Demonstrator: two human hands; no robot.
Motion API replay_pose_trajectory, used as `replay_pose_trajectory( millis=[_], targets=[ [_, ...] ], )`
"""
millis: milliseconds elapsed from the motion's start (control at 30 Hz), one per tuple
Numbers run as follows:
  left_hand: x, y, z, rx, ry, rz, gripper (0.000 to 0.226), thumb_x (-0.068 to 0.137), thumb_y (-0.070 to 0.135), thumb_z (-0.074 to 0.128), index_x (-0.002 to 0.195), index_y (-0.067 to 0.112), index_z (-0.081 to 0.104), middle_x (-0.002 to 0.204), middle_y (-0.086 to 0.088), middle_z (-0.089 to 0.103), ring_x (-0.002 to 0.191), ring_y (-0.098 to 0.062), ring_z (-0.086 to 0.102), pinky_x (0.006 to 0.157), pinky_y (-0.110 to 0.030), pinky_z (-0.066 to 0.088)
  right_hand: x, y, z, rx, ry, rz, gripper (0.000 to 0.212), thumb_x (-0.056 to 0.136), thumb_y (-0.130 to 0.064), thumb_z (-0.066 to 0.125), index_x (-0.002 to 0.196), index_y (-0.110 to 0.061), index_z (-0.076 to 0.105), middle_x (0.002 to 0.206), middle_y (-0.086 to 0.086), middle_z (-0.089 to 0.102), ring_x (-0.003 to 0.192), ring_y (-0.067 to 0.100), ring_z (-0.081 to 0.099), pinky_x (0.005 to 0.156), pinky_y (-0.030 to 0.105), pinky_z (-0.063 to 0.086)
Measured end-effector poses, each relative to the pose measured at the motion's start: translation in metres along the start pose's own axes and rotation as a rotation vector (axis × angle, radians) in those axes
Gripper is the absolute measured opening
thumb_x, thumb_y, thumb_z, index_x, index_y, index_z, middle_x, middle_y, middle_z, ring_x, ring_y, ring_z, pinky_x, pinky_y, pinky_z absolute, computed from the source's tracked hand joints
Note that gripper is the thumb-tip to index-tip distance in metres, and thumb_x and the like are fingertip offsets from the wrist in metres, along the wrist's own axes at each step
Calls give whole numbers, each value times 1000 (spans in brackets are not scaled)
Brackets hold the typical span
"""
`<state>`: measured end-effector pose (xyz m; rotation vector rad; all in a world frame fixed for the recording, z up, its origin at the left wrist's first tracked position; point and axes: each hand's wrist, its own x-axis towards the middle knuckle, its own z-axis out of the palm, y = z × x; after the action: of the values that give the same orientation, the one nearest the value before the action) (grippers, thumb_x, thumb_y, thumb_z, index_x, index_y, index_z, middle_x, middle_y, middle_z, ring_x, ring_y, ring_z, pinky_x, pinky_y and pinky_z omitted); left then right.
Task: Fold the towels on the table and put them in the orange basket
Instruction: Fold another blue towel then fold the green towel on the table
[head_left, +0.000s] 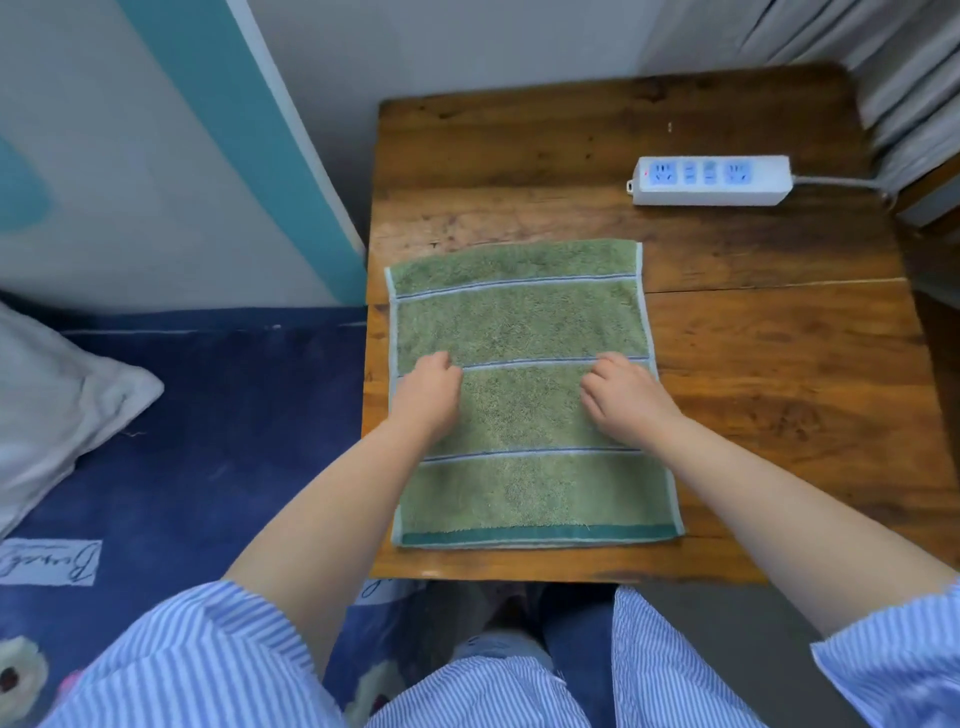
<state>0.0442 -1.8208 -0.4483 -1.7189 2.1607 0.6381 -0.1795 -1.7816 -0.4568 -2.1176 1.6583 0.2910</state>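
Wooden table (779, 364) holds a green towel (519, 322) at its 8 o'clock side. Left hand (428, 395) and right hand (626, 397) rest on it with curled fingers, pinching nothing I can see. It looks soft, light and floppy; grab the corners.

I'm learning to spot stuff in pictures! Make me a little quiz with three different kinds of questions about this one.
1. True or false: the green striped towel hangs off the right edge of the wooden table.
2. Which thing lies on the table beyond the towel? A) a white power strip B) a red cup C) a book
3. Fill in the blank: the left hand and the right hand both rest on the ____.

Key
1. False: it lies flat on the table, near the left edge.
2. A, the white power strip.
3. towel
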Motion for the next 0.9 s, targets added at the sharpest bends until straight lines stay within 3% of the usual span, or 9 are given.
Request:
replay_pose_trajectory(
  millis=[133,300,600,733,900],
  targets=[
    [53,24,-14,-358,98,-172,45,97,14,25,141,5,27,152,-9,24,138,-26,26,110,-41,24,71,-4,-15,94,46,-48,42,94,-13,37,136,-9,37,151,7,25,143,23,10,116,39,7],
    [114,24,-1,-139,127,-58,50,96,12,30,145,8,19,156,-7,8,144,-22,2,116,-37,11,138,-2,-14,118,71,-57,48,97,-18,29,144,-12,20,156,4,7,144,21,-1,116,37,-2],
    [152,-9,14,27,166,76,58,94,39,32,146,17,19,155,-2,15,144,-22,8,114,-38,3,175,13,1,41,95,-109,53,96,-34,29,145,-18,15,156,-1,8,144,18,3,114,34,-6],
    [152,-55,7,49,173,34,69,85,48,27,146,16,18,155,-4,15,144,-24,7,114,-36,3,172,45,0,-9,117,32,58,94,-45,20,145,-22,9,156,-2,5,144,19,0,106,31,-15],
    [155,-86,-1,27,154,9,72,83,49,25,146,13,18,155,-6,13,144,-25,5,115,-39,1,162,85,-7,7,105,144,67,85,-49,13,146,-20,10,156,0,6,144,21,-1,110,32,-11]
  ],
)
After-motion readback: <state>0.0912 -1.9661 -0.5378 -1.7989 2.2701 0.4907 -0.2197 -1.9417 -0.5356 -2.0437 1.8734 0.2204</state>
